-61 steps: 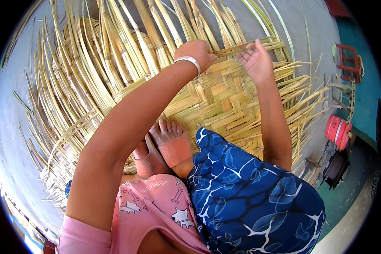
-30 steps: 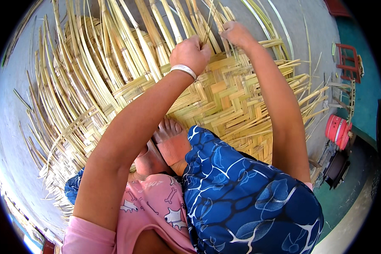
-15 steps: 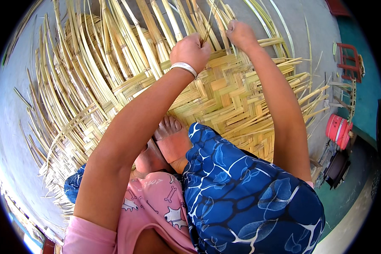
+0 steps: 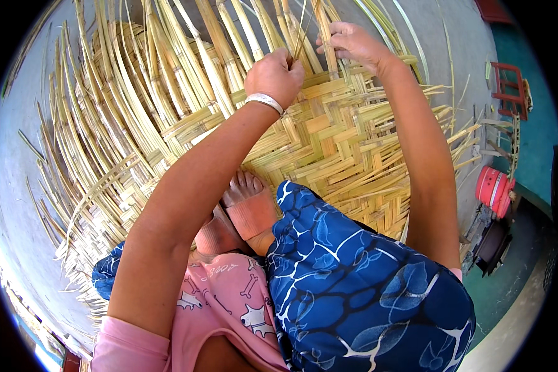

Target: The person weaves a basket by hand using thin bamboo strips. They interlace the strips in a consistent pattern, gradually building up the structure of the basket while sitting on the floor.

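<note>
A partly woven mat (image 4: 328,136) of split cane lies beneath my arms, its zigzag weave pale yellow and green. Long loose cane strips (image 4: 186,68) fan out from its far side. My left hand, wearing a white bangle (image 4: 265,101), is my left hand (image 4: 274,75) closed round thin strips standing up at the weave's far edge. To its right, my right hand (image 4: 356,48) has its fingers passed behind a broad cane strip (image 4: 324,34), fingertips showing on the strip's left side. My sandalled feet (image 4: 248,208) rest on the mat's near part.
Grey floor (image 4: 440,37) surrounds the mat. Loose strip ends (image 4: 459,142) stick out along its right side. Farther right are a red-brown frame (image 4: 508,90), a pink-red round container (image 4: 495,189) and a dark round object (image 4: 495,245).
My right hand has loosened from a fist and shifted slightly, its fingers now behind a broad strip that leans more upright. The left hand keeps its hold, moving very slightly left.
</note>
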The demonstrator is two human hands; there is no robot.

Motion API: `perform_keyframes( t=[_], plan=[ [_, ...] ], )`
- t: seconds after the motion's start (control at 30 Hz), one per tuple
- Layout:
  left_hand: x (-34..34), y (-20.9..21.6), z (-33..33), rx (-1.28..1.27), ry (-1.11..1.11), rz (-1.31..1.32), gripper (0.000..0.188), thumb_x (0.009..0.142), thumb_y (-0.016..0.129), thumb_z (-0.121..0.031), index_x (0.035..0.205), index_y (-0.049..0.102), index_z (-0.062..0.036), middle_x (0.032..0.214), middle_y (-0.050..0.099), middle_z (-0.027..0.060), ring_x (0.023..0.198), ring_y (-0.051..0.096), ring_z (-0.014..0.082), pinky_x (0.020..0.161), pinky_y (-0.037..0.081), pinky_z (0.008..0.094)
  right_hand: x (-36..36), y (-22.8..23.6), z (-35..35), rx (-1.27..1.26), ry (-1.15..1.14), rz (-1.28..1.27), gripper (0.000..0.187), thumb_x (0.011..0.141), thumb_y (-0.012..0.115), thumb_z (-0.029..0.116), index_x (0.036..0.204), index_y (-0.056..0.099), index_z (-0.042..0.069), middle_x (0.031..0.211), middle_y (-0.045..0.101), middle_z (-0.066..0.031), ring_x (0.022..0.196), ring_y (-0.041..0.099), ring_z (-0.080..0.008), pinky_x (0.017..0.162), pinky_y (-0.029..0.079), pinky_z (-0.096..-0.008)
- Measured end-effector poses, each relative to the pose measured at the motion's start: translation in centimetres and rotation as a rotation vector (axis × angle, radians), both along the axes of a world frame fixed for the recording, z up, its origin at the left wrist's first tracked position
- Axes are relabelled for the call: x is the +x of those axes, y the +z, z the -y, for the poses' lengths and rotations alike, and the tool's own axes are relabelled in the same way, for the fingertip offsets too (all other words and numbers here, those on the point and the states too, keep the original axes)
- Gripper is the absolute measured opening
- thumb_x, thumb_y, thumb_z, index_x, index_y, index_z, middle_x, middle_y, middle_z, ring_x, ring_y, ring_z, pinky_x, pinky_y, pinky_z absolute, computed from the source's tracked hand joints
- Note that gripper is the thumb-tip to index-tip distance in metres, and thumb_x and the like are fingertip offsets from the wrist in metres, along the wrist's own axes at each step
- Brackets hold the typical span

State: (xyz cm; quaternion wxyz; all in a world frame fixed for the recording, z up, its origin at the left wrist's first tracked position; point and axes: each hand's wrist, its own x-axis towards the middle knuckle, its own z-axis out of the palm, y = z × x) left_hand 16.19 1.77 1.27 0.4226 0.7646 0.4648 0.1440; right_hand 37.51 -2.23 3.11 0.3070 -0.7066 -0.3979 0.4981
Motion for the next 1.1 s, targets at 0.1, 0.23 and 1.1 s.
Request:
perform_keyframes(
  t=[0.1, 0.23, 1.1],
  plan=[
    [-0.2, 0.2, 0.0, -0.005, 0.042, 0.015, 0.020, 0.077, 0.059, -0.028, 0.077, 0.063, -0.0079, 0.074, 0.066, 0.0147, 0.071, 0.063, 0.0321, 0.067, 0.050, 0.0405, -1.6, 1.8, -0.6, -0.078, -0.051, -0.030, 0.048, 0.082, 0.064, 0.028, 0.123, 0.052, 0.004, 0.104, 0.060, -0.0050, 0.087, 0.059, -0.0125, 0.077, 0.047, -0.0281],
    [-0.4, 0.5, 0.4, -0.013, 0.080, 0.063, 0.021, 0.076, 0.059, -0.027, 0.075, 0.062, -0.0068, 0.071, 0.065, 0.0148, 0.069, 0.063, 0.0315, 0.066, 0.050, 0.0396, -2.0, 1.1, -1.9, -0.199, -0.026, 0.047, 0.063, 0.075, 0.074, 0.034, 0.125, 0.049, 0.005, 0.099, 0.060, -0.0033, 0.082, 0.056, -0.0118, 0.071, 0.046, -0.0294],
    [1.4, -0.6, -2.5, 0.201, -0.463, -0.155, 0.022, 0.083, 0.054, -0.028, 0.090, 0.066, -0.0107, 0.079, 0.066, 0.0121, 0.074, 0.063, 0.0306, 0.069, 0.050, 0.0405, -1.0, -1.8, 1.0, 0.367, -0.280, -0.537, 0.025, 0.089, 0.059, 0.012, 0.113, 0.056, 0.002, 0.103, 0.060, -0.0052, 0.098, 0.057, -0.0159, 0.087, 0.047, -0.0317]
  ],
)
